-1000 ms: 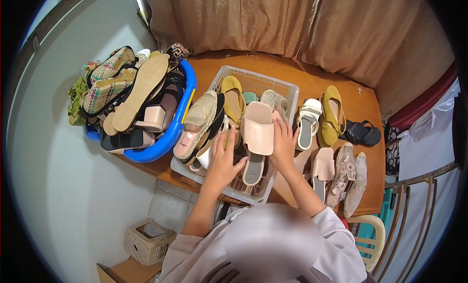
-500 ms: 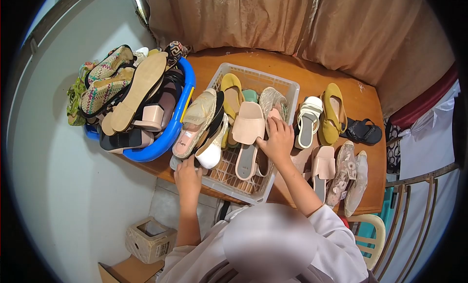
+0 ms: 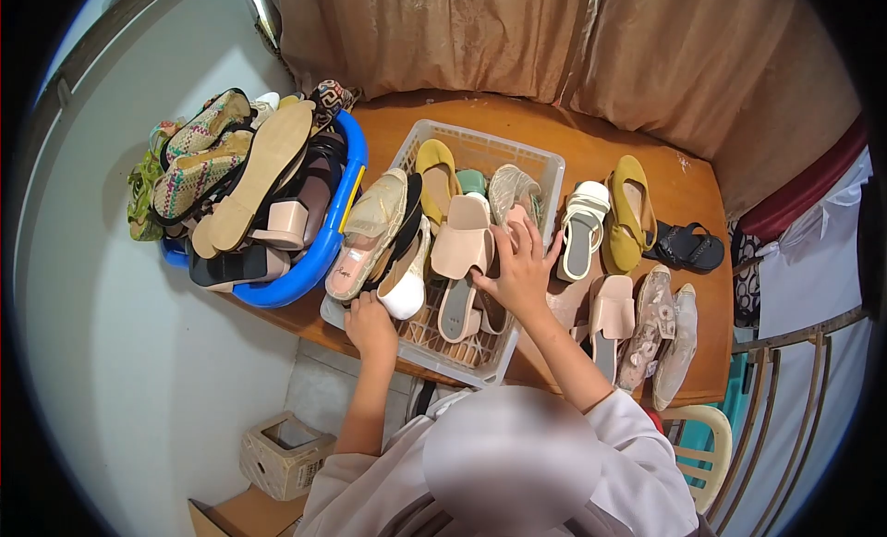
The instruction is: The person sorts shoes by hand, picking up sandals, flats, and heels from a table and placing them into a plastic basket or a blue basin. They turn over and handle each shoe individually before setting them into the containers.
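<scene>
A white plastic basket point(image 3: 481, 136) stands on a wooden table point(image 3: 591, 147), filled with several shoes set on edge. My left hand point(image 3: 370, 321) is closed on the basket's front-left rim, next to a white shoe point(image 3: 407, 293). My right hand point(image 3: 520, 270) lies inside the basket with its fingers spread, touching a beige block-heel sandal point(image 3: 461, 245) and the shoes to its right. A mustard flat point(image 3: 437, 176) and a gold mesh shoe point(image 3: 371, 225) lean at the basket's left side.
A blue tub point(image 3: 344, 215) heaped with sandals stands left of the basket. Right of it lie a white sandal point(image 3: 582, 228), mustard shoe point(image 3: 629, 210), black sandal point(image 3: 688, 250), beige mule point(image 3: 610, 311) and clear flats point(image 3: 662, 330). Curtains hang behind; a railing point(image 3: 795, 345) is at right.
My left hand left the shoes and dropped to the basket's front-left rim. The beige sandal shifted left and deeper among the shoes, and my right hand followed it with its fingers spread.
</scene>
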A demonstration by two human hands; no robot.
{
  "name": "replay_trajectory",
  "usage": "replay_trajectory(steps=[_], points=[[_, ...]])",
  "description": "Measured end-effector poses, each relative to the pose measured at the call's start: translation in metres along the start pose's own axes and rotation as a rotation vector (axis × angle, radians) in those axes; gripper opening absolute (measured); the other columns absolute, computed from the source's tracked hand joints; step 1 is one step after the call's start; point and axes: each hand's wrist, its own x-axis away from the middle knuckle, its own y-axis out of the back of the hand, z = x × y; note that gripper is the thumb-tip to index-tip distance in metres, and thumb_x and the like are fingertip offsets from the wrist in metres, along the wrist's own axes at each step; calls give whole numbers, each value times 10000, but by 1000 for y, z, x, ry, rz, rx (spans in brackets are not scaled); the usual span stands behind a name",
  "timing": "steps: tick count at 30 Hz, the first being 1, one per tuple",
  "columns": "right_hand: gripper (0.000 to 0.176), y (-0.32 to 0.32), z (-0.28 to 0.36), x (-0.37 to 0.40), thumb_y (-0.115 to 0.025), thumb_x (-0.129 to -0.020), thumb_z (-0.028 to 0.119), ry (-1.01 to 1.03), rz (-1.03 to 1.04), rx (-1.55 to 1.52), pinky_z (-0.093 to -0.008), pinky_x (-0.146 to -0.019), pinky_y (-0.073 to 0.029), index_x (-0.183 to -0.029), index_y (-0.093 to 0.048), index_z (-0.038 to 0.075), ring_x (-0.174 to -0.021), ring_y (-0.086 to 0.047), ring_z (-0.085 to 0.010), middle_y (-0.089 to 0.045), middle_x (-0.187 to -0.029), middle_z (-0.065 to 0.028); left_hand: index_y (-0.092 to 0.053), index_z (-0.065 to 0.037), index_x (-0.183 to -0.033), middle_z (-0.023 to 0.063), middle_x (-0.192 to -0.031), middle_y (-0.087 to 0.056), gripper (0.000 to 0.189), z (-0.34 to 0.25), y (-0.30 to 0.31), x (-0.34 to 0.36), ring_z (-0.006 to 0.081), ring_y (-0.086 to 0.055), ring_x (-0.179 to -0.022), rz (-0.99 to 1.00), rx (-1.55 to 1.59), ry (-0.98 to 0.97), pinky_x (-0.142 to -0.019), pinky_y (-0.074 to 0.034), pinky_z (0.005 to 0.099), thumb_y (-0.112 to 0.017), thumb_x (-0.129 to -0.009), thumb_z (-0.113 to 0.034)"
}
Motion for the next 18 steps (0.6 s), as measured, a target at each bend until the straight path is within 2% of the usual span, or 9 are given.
replay_trajectory(steps=[3,4,6,9,12,15,18], points=[[665,2,1,1,-723,-555,477,31,31,1,-685,-985,-100,-1104,-546,146,-1225,-331,-257,-457,-1162,-81,-615,-56,-906,59,-1005,-536,169,-3,-1,-4,232,-504,-917,67,-22,-6,-741,-383,364,-541,-765,-109],[658,2,1,1,-720,-557,479,35,43,0,-688,-984,-96,-1098,-548,146,-1226,-329,-255,-457,-1163,-80,-611,-53,-937,59,-1029,-514,195,-3,-4,-3,235,-488,-933,28,-52,-20,-749,-375,362,-539,-765,-110],[611,1,0,2,-716,-565,408,28,42,3,-644,-1010,-99,-1090,-548,146,-1223,-338,-258,-456,-1158,-87,-602,-48,-999,61,-1077,-471,251,-3,-16,-1,240,-455,-966,-50,-111,-54,-767,-360,359,-534,-765,-111],[561,-1,-3,3,-706,-573,332,20,30,-5,-602,-1031,-110,-1079,-548,148,-1212,-354,-262,-462,-1139,-92,-536,-8,-1078,92,-1110,-443,332,-5,-26,-7,261,-420,-1006,57,-158,-25,-803,-329,365,-542,-755,-84],[521,0,-3,3,-693,-575,281,19,17,-27,-568,-1038,-131,-1057,-549,147,-1197,-370,-265,-469,-1118,-94,-571,-72,-1073,77,-1063,-437,307,-13,-29,-11,219,-419,-1012,157,-335,-22,-792,-343,363,-531,-778,-148],[479,1,-2,2,-672,-581,239,21,20,-51,-566,-1033,-152,-1032,-550,137,-1182,-385,-270,-477,-1110,-109,-567,-55,-1053,82,-1030,-448,290,-14,-29,-15,224,-484,-952,156,-385,-43,-754,-373,354,-537,-780,-150],[454,1,-3,2,-660,-585,224,24,14,-68,-557,-1026,-174,-1016,-555,129,-1175,-393,-272,-483,-1099,-118,-526,28,-915,158,-854,-569,203,-13,-20,-22,286,-587,-810,138,-94,28,-706,-437,395,-558,-757,-96]])
